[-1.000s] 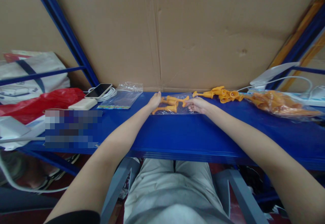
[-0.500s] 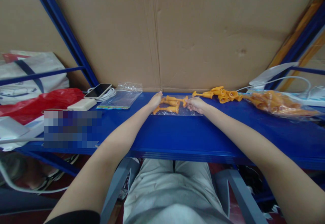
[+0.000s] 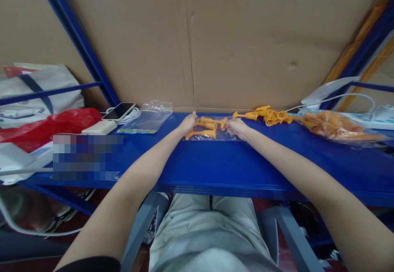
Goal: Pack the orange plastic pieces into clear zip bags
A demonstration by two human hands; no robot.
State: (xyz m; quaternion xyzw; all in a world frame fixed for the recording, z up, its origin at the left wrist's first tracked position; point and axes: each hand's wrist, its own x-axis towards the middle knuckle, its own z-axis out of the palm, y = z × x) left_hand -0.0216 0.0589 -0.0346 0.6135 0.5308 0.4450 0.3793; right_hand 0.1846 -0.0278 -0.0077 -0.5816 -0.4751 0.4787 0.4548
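Note:
A small clear plastic bag (image 3: 205, 135) lies on the blue shelf (image 3: 215, 161) with several orange plastic pieces (image 3: 205, 127) inside it. My left hand (image 3: 187, 124) pinches the bag's left end. At the bag's right end my right hand (image 3: 235, 127) grips it, fingers curled. Right of the hands lies a loose pile of orange pieces (image 3: 271, 115).
A big clear bag of orange pieces (image 3: 335, 126) rests at the right, with white cables (image 3: 338, 97) behind. To the left are a stack of empty clear bags (image 3: 147, 118), a phone (image 3: 119, 110), a white charger (image 3: 100, 127) and a red bag (image 3: 46, 126). Cardboard (image 3: 215, 38) backs the shelf.
My right hand has slid a little leftward along the bag toward the left hand. The left hand stays put.

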